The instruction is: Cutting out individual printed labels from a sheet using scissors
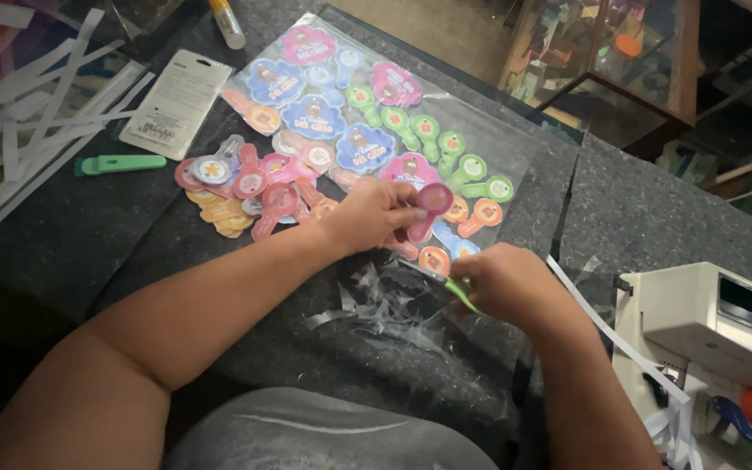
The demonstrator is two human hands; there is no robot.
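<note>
Between left hand (376,218) fingertips: pink spoon-shaped cutout (428,207), pinched.

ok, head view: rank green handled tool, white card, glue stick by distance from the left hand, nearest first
From the left hand:
1. Green handled tool, on the dark mat to its left.
2. White card, up and left, beside the paper strips.
3. Glue stick, at the top edge.

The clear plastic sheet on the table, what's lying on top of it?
On the clear plastic sheet lie flower-shaped cutouts and small spoon-shaped cutouts in green, pink and orange. The left hand pinches a magenta one and hides whatever lies beneath it.
</note>
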